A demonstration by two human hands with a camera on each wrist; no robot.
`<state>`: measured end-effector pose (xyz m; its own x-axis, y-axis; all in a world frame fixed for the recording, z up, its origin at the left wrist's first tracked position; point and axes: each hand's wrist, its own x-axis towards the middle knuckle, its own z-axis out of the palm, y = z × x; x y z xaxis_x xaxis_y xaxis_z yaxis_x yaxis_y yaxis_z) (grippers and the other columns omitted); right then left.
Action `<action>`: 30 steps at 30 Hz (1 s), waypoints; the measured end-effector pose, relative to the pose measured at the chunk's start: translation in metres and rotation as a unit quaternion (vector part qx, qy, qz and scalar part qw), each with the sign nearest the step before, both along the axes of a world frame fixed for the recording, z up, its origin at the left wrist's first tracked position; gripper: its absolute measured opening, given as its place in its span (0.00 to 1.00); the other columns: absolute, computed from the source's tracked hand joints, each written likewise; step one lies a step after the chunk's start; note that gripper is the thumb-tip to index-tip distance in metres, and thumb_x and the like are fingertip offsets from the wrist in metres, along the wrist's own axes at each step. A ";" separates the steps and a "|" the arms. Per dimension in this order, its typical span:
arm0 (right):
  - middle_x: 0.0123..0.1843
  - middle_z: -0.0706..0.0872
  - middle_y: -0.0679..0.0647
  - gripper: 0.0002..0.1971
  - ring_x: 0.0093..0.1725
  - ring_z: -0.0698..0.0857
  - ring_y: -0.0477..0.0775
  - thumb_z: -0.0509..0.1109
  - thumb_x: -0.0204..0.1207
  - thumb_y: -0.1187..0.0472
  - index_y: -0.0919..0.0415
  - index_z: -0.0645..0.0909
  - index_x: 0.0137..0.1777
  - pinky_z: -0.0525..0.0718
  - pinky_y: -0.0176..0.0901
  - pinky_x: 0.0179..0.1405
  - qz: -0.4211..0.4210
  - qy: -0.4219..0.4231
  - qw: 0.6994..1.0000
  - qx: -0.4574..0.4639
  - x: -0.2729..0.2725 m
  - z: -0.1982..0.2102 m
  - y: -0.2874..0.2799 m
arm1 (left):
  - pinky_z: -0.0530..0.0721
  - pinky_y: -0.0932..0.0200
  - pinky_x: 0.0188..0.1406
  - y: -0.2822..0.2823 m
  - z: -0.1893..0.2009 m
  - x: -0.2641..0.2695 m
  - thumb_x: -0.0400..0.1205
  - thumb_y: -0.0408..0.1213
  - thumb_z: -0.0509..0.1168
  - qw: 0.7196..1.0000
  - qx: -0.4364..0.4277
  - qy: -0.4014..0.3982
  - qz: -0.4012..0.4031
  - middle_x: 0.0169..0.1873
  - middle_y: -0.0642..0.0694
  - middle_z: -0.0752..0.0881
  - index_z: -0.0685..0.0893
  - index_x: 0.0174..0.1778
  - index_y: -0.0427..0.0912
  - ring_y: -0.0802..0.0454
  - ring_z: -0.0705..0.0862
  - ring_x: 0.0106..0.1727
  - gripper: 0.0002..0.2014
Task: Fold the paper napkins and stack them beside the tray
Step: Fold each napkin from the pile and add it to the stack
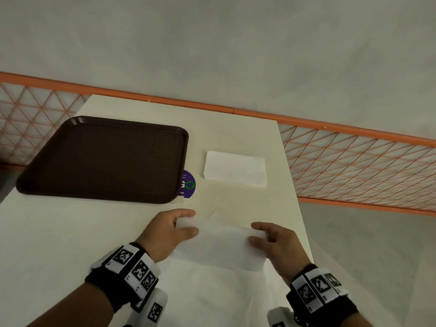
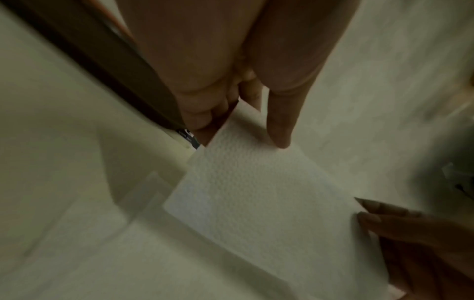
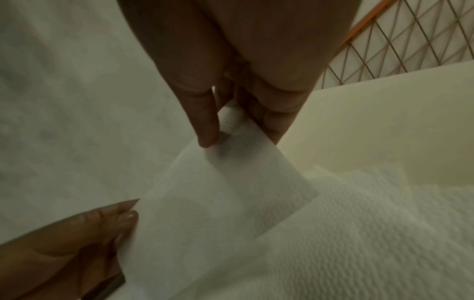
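Observation:
A white paper napkin is held up between both hands above the near table edge. My left hand pinches its left end, thumb over, fingers under. My right hand pinches the right end in the same way. More unfolded napkins lie beneath, near my body. A stack of folded napkins sits on the table to the right of the dark brown tray.
The cream table ends close to the right of the stack. A round purple sticker peeks from under the tray's right edge. An orange railing with mesh runs behind and to the right.

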<state>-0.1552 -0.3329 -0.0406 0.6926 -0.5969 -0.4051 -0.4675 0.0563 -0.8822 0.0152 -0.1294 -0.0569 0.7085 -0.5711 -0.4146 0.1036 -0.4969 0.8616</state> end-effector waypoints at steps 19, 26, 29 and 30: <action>0.41 0.89 0.40 0.03 0.40 0.84 0.38 0.76 0.75 0.59 0.52 0.87 0.40 0.79 0.30 0.42 0.106 -0.007 0.986 -0.127 0.004 0.011 -0.012 | 0.79 0.66 0.50 0.004 0.017 0.009 0.80 0.39 0.70 0.993 -0.025 -0.114 -0.001 0.45 0.58 0.88 0.86 0.43 0.55 0.63 0.84 0.49 0.04; 0.35 0.86 0.44 0.05 0.35 0.81 0.43 0.73 0.78 0.57 0.54 0.85 0.40 0.77 0.34 0.34 0.056 0.023 0.988 -0.143 0.005 -0.006 -0.004 | 0.82 0.60 0.44 0.002 0.002 -0.008 0.82 0.41 0.66 0.990 0.005 -0.133 0.033 0.37 0.54 0.87 0.86 0.47 0.48 0.57 0.84 0.40 0.03; 0.35 0.86 0.46 0.06 0.35 0.81 0.46 0.73 0.76 0.55 0.53 0.84 0.39 0.75 0.35 0.32 0.082 0.083 0.979 -0.169 0.003 -0.020 -0.004 | 0.81 0.62 0.45 0.002 -0.015 -0.016 0.83 0.42 0.66 0.988 0.064 -0.142 0.019 0.41 0.53 0.88 0.85 0.49 0.47 0.56 0.85 0.44 0.05; 0.35 0.86 0.46 0.06 0.36 0.81 0.46 0.73 0.76 0.55 0.52 0.83 0.38 0.75 0.34 0.32 0.096 0.103 0.974 -0.176 0.004 -0.024 -0.004 | 0.79 0.64 0.42 0.002 -0.022 -0.017 0.83 0.43 0.65 0.985 0.092 -0.148 0.007 0.41 0.52 0.87 0.85 0.49 0.46 0.55 0.84 0.44 0.06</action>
